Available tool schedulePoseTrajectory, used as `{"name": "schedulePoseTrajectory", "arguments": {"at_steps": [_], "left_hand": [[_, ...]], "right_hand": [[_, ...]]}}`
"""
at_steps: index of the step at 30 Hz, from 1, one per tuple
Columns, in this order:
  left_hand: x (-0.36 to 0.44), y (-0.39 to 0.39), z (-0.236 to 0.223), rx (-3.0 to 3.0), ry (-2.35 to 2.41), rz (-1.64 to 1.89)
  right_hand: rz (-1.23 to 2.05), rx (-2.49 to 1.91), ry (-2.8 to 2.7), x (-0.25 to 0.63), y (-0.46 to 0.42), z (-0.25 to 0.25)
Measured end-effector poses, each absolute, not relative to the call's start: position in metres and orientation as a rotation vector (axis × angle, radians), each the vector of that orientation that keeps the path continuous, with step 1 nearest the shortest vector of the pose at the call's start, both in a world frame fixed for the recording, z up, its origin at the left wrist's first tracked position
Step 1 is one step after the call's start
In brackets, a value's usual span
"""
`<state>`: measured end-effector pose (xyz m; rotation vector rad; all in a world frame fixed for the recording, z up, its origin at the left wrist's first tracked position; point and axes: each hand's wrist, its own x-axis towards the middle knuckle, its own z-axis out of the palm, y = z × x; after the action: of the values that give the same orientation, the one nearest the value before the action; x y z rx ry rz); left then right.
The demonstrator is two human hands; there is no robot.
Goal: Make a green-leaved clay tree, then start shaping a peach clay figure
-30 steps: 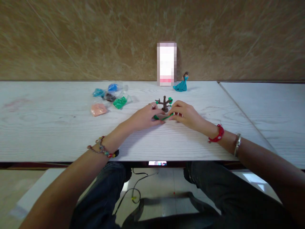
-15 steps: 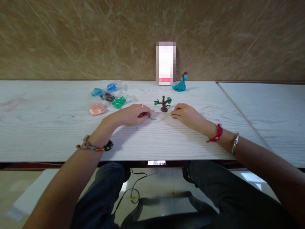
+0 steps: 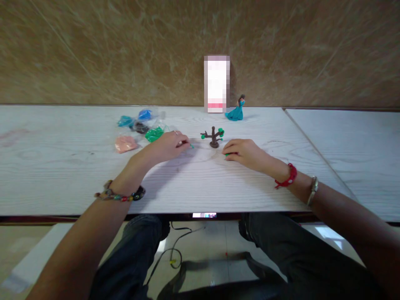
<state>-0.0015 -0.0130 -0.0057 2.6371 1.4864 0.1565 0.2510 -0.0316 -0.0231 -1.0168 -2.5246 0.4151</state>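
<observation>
Between my hands stands a small brown clay tree (image 3: 214,139) with green blobs on its branches. My left hand (image 3: 173,145), left of the tree, pinches a small strand of green clay (image 3: 192,146) that sticks out past the fingertips. To the right of the tree, my right hand (image 3: 240,151) is closed on a piece of green clay (image 3: 227,155), mostly hidden by the fingers. Close behind my left hand lies a bag of green clay (image 3: 154,134).
Bags of pink clay (image 3: 125,143), teal clay (image 3: 125,121), blue clay (image 3: 145,114) and dark clay (image 3: 141,127) lie at the back left. A phone-like blurred screen (image 3: 216,83) leans on the wall, beside a teal-dressed figurine (image 3: 236,110). The table's front edge (image 3: 175,214) runs below my forearms.
My left hand has lifted slightly and moved left, away from the tree, with the green strand. My right hand has shifted a little, still closed on its green clay.
</observation>
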Motion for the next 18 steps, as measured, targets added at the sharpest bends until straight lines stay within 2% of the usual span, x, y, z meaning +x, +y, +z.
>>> {"name": "schedulePoseTrajectory", "arguments": {"at_steps": [9, 13, 18], "left_hand": [[0.003, -0.024, 0.000, 2.808, 1.175, 0.479], [0.015, -0.032, -0.004, 2.831, 0.981, 0.394], [0.020, -0.033, -0.006, 2.841, 0.973, 0.327]], "right_hand": [[0.258, -1.123, -2.516, 0.249, -0.033, -0.025], [0.272, -1.031, -2.466, 0.245, -0.034, -0.030], [0.173, -0.990, -2.502, 0.245, -0.032, -0.033]]}}
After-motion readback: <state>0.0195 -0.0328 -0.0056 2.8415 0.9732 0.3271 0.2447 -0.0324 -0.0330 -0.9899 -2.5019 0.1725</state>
